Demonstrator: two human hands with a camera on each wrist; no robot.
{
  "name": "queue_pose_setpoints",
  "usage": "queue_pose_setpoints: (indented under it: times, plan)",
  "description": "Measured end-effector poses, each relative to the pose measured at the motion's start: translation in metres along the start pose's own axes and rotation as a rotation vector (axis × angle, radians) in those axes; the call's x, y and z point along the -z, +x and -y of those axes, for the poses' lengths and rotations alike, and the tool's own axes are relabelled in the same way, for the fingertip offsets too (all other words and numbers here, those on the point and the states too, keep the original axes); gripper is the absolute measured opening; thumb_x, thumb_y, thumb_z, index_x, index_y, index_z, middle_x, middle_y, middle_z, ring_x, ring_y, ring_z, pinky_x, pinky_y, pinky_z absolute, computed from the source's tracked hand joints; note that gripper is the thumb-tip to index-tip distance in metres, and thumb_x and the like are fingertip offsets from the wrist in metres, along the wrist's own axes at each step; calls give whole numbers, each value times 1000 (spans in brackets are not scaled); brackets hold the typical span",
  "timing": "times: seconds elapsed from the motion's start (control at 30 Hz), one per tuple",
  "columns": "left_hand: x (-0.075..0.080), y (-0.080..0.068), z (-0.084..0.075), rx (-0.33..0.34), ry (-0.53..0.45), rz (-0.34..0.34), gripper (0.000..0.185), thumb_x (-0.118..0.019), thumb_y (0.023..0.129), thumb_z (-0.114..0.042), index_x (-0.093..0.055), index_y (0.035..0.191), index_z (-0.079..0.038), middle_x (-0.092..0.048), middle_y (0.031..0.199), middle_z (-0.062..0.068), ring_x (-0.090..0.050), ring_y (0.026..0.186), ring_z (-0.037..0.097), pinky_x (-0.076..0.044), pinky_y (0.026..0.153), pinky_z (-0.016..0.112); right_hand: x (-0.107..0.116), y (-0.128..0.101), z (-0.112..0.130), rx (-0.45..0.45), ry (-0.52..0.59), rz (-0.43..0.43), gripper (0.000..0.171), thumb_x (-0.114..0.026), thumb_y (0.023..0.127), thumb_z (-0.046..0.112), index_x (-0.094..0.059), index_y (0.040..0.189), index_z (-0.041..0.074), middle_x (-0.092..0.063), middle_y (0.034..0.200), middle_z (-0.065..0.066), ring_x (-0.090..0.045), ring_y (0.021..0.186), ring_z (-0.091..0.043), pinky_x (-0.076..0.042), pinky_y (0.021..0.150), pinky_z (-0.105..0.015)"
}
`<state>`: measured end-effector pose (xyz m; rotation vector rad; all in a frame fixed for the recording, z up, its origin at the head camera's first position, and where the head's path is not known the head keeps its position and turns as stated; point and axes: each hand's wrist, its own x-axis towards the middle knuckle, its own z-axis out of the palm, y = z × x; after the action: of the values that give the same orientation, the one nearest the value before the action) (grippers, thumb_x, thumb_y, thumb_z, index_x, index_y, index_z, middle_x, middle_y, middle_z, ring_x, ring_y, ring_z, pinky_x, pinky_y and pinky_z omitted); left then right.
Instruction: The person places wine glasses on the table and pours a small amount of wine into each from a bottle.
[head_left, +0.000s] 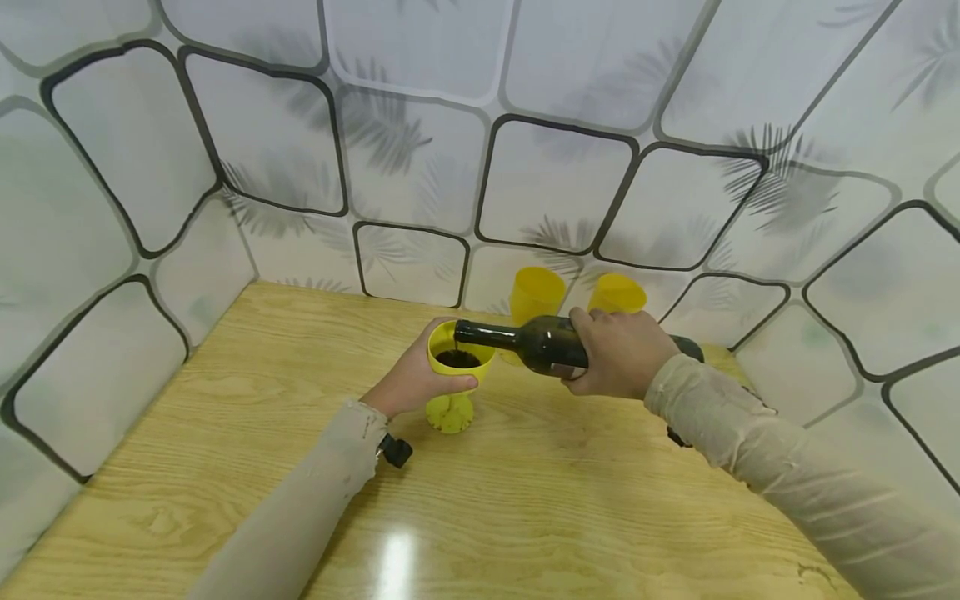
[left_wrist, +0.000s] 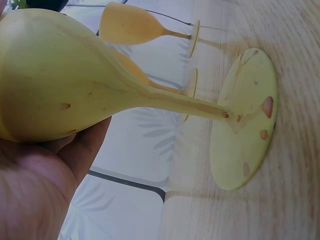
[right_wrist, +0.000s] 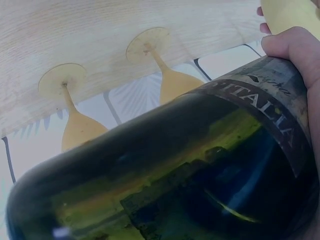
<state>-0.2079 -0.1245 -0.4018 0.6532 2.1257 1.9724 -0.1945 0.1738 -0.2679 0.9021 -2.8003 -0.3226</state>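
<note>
My left hand (head_left: 422,377) grips the bowl of a yellow wine glass (head_left: 485,357), thumb across its front. Dark liquid stands inside the bowl. In the left wrist view the stem runs down to a round foot (left_wrist: 245,125) marked with reddish drops, close to the tabletop. With my right hand (head_left: 622,350) I hold a dark green wine bottle (head_left: 546,342) round its body, tilted almost level. Its mouth lies over the glass's rim, and a thin dark stream falls from it. Part of a label reading "ITALIA" (right_wrist: 257,102) shows in the right wrist view.
Two more yellow wine glasses stand upright near the back wall, one on the left (head_left: 537,293) and one on the right (head_left: 618,292), partly behind the bottle and right hand. The light wooden table (head_left: 480,517) meets patterned walls (head_left: 420,167) at its back and sides.
</note>
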Motion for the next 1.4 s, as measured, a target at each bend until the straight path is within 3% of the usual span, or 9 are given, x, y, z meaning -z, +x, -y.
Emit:
queue_pose_setpoints:
  times: [0.37,0.6,1.4]
  plan:
    - [0,-1,1,2,13,-9,84,-87,85,-15,-36,151,-24,-57,137,16,-63,117,27,-55,99,42,-1,0,2,2,-5,-12,64,-84,69,54,-57,104,8,-63,75,-5,-55,55,-17,-53,48,-38]
    - [0,0,2,-2,9,-7,85,-87,85,-13,-36,151,-24,-58,135,10,-63,117,26,-55,99,41,-2,-1,2,5,-15,-3,66,-85,69,56,-56,104,8,-60,73,-4,-52,52,-16,-52,46,-37]
    - [0,0,0,3,2,-1,83,-86,85,-12,-36,150,-24,-59,134,14,-63,116,26,-55,99,41,1,1,3,-12,-2,12,65,-85,70,56,-57,104,8,-60,74,-4,-53,53,-17,-52,47,-38]
